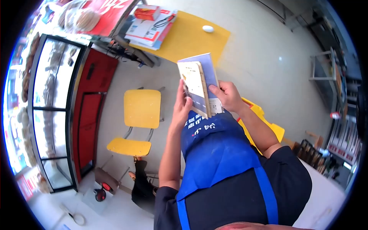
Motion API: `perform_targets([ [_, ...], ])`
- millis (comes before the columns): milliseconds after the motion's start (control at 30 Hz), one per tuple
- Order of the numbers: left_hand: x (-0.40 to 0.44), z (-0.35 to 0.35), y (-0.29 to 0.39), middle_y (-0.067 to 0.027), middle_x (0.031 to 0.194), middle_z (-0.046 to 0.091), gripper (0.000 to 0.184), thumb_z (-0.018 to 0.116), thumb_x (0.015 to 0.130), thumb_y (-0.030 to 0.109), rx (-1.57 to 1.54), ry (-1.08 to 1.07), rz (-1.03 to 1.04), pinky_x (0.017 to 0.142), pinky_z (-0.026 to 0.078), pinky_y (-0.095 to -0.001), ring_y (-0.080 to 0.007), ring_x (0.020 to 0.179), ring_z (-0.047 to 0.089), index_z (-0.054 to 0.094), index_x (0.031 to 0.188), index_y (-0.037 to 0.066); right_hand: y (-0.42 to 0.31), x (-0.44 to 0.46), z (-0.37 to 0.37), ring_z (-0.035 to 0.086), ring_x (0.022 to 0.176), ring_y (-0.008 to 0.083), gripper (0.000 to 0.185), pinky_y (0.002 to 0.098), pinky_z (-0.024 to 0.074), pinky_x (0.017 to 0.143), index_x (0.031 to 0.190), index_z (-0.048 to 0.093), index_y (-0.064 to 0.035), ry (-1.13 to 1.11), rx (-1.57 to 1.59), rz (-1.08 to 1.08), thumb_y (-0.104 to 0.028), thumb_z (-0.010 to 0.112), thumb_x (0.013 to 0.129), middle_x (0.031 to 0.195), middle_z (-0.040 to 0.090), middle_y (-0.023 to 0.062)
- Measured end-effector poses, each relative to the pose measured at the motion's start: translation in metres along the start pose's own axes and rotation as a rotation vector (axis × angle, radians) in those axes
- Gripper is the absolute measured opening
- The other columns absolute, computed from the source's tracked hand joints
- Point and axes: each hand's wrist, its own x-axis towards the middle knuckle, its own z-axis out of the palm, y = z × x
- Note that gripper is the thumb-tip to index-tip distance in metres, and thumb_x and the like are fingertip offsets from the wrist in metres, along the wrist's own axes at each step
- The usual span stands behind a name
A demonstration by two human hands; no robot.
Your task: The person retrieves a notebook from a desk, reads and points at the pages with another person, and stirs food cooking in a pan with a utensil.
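A book (191, 80) with a pale and slate-blue cover is held up in front of my blue apron (218, 157). My left hand (181, 105) grips its left side, with the thumb on the lower front and the fingers partly hidden behind. On the other side, my right hand (229, 96) has its thumb pressed on a slate-blue panel (209, 71) that stands apart from the page block. Between the hands, the edges of the pages show. Small print on the book is too blurred to read.
Yellow chairs (142, 109) stand to the left, near a red-sided glass cabinet (92, 99). Ahead, a yellow table (191, 30) bears books (147, 32), a red box (147, 12) and a white oval object (207, 28). Someone's dark-clothed leg (142, 188) shows at lower left. Metal shelving (326, 69) stands right.
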Motion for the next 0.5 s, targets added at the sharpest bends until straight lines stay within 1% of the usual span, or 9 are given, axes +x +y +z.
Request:
perform_targets([
  [33, 0.015, 0.003, -0.019, -0.0129, 0.149, 0.045, 0.079, 0.038, 0.102, 0.063, -0.092, -0.111, 0.008, 0.113, 0.036, -0.0415, -0.0258, 0.134, 0.046, 0.026, 0.158, 0.009, 0.002, -0.004, -0.003, 0.066, 0.089, 0.0098, 0.030, 0.0261, 0.0519, 0.078, 0.114, 0.070, 0.0031, 0.057, -0.005, 0.048, -0.022, 0.057, 0.102, 0.099, 0.073, 0.0079],
  [100, 0.034, 0.021, -0.027, -0.0122, 0.151, 0.044, 0.081, 0.029, 0.101, 0.069, -0.662, -0.164, -0.311, 0.113, 0.037, -0.0440, -0.0270, 0.136, 0.045, 0.030, 0.156, 0.011, 0.012, -0.020, -0.025, 0.066, 0.087, 0.0089, 0.030, 0.0252, 0.0525, 0.076, 0.113, 0.069, 0.0031, 0.136, 0.037, 0.066, -0.023, 0.058, 0.103, 0.098, 0.073, 0.0069],
  [133, 0.038, 0.037, -0.033, -0.0118, 0.152, 0.045, 0.079, 0.026, 0.101, 0.069, -0.917, -0.206, -0.337, 0.113, 0.038, -0.0439, -0.0282, 0.137, 0.046, 0.033, 0.155, 0.011, 0.017, -0.028, -0.036, 0.066, 0.086, 0.0087, 0.030, 0.0246, 0.0526, 0.075, 0.112, 0.069, 0.0032, 0.216, 0.188, 0.038, -0.023, 0.058, 0.103, 0.097, 0.072, 0.0062],
  [167, 0.044, 0.052, -0.044, -0.0107, 0.154, 0.042, 0.081, 0.028, 0.099, 0.071, -0.930, -0.176, -0.337, 0.115, 0.035, -0.0483, -0.0308, 0.139, 0.043, 0.031, 0.156, 0.012, 0.027, -0.036, -0.050, 0.066, 0.084, 0.0085, 0.030, 0.0240, 0.0528, 0.074, 0.111, 0.069, 0.0032, 0.298, 0.339, 0.004, -0.023, 0.058, 0.102, 0.096, 0.072, 0.0056],
  [233, 0.054, 0.107, -0.017, -0.0099, 0.157, 0.037, 0.092, 0.035, 0.092, 0.080, -0.999, -0.286, -0.404, 0.117, 0.031, -0.0536, -0.0321, 0.143, 0.038, 0.030, 0.157, 0.015, 0.004, -0.068, -0.107, 0.066, 0.082, 0.0087, 0.029, 0.0241, 0.0532, 0.072, 0.108, 0.069, 0.0036, 0.456, 0.406, -0.022, -0.023, 0.059, 0.102, 0.094, 0.072, 0.0047],
  [367, 0.092, 0.197, -0.035, -0.0087, 0.162, 0.029, 0.110, 0.047, 0.080, 0.086, -1.020, -0.431, -0.490, 0.119, 0.029, -0.0534, -0.0319, 0.147, 0.030, 0.023, 0.159, 0.014, 0.016, -0.124, -0.211, 0.063, 0.079, 0.0071, 0.028, 0.0240, 0.0515, 0.070, 0.102, 0.069, 0.0030, 0.638, 0.346, -0.038, -0.023, 0.059, 0.102, 0.089, 0.071, 0.0033],
  [433, 0.112, 0.231, -0.062, -0.0087, 0.161, 0.029, 0.109, 0.064, 0.076, 0.080, -0.834, -0.713, -0.350, 0.118, 0.028, -0.0552, -0.0304, 0.148, 0.027, 0.028, 0.158, 0.017, 0.040, -0.143, -0.247, 0.061, 0.076, 0.0061, 0.028, 0.0233, 0.0495, 0.067, 0.098, 0.069, 0.0030, 0.735, 0.152, 0.016, -0.023, 0.059, 0.102, 0.085, 0.069, 0.0018],
  [467, 0.123, 0.259, -0.071, -0.0087, 0.161, 0.029, 0.109, 0.064, 0.076, 0.080, -0.812, -0.749, -0.381, 0.118, 0.028, -0.0552, -0.0304, 0.148, 0.027, 0.028, 0.158, 0.017, 0.036, -0.150, -0.272, 0.057, 0.071, 0.0046, 0.029, 0.0231, 0.0461, 0.063, 0.094, 0.068, 0.0029, 0.818, 0.210, 0.009, -0.024, 0.060, 0.101, 0.080, 0.066, -0.0003],
  [500, 0.134, 0.283, -0.087, -0.0089, 0.157, 0.035, 0.097, 0.067, 0.081, 0.065, -0.509, -0.807, -0.314, 0.116, 0.032, -0.0524, -0.0303, 0.143, 0.034, 0.031, 0.156, 0.016, 0.036, -0.160, -0.304, 0.057, 0.071, 0.0046, 0.029, 0.0231, 0.0461, 0.063, 0.094, 0.068, 0.0029, 0.869, 0.233, 0.004, -0.024, 0.060, 0.101, 0.080, 0.066, -0.0003],
])
